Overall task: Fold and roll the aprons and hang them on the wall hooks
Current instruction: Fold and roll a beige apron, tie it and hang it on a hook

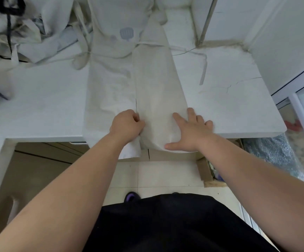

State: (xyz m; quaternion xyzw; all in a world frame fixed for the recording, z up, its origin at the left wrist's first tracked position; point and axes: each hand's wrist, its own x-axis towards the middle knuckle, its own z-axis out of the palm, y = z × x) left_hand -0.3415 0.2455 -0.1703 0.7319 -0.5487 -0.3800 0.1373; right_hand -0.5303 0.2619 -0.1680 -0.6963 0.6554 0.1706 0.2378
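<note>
Currently apron lies lengthwise mid-worktop, near end overhanging; left grip pinches its folded-over edge, likely to hold alignment, while right grip, fingers spread flat, presses the fold, probably to crease it.

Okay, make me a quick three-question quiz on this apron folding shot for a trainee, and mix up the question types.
1. True or false: the right hand presses flat on the apron.
2. The left hand: A) grips the apron's folded edge, B) hangs idle, C) holds a hook.
3. Fill in: the heap of cloth lies on the far ____ side of the table.

Key: 1 true; 2 A; 3 left.
</note>
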